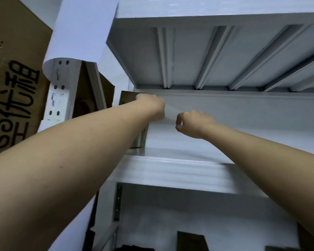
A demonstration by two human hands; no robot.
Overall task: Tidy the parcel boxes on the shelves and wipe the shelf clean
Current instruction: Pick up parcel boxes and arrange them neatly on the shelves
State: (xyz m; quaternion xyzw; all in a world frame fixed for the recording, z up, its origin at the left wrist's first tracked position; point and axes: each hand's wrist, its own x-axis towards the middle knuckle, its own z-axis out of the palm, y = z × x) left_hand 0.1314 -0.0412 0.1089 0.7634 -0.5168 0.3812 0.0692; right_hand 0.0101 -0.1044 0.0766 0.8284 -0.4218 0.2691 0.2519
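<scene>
A brown parcel box (127, 99) stands upright at the left end of the white metal shelf (170, 171), mostly hidden behind my left forearm. My left hand (151, 107) is at the box's upper right corner, its fingers curled over the edge and out of sight. My right hand (193, 124) hovers above the shelf board just right of the left hand, with fingers curled into a loose fist and thumb meeting forefinger. I see nothing solid in it. A faint pale streak runs between the two hands, and I cannot tell what it is.
The underside of the shelf above (216, 57), with ribs, hangs close over my hands. A large printed cardboard box (13, 91) and a slotted white upright (57, 98) stand at left. Dark boxes (191, 240) sit on the level below.
</scene>
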